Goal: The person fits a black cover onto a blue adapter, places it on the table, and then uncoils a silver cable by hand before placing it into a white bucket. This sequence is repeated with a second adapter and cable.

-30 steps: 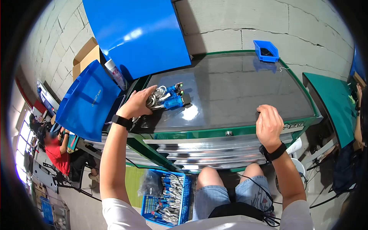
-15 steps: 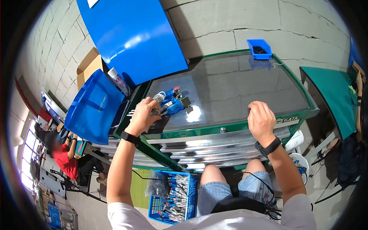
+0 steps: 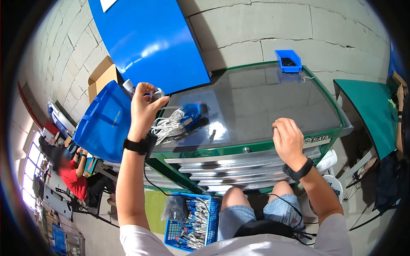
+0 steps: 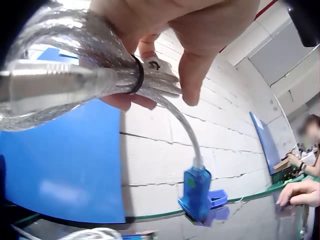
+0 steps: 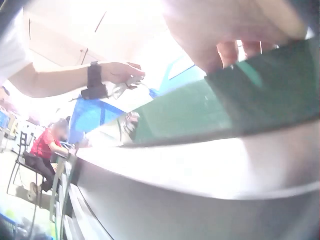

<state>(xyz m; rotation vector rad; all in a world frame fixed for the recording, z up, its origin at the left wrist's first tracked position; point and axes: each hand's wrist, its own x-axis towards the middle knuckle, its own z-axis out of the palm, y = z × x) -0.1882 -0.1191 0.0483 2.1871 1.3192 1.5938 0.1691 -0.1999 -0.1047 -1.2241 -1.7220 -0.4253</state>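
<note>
Raised over the left end of the tool cabinet, my left hand [image 3: 143, 109] pinches a coiled cable [image 4: 55, 82] with a clear, silvery jacket. In the left wrist view a black tie [image 4: 136, 75] binds the coil, and a translucent blue connector [image 4: 196, 192] dangles from one strand. Below and to the right of that hand, a bundle of similar cables [image 3: 171, 126] lies on the grey cabinet top [image 3: 256, 106], blue connectors pointing right. My right hand [image 3: 290, 141] rests at the cabinet's front edge with its fingers loosely bent, holding nothing.
A blue crate [image 3: 171, 237] of cables stands on the floor by my legs. Left of the cabinet are a blue bin [image 3: 104, 123], a cardboard box [image 3: 100, 77] and a spray can [image 3: 128, 85]. A small blue bin [image 3: 288, 55] sits at the back right. A person [image 3: 74, 179] sits at left.
My left hand has lifted from the cable bundle, up and to the left, with one coiled cable in its fingers. The bundle stays on the cabinet top. My right hand stays at the front edge.
</note>
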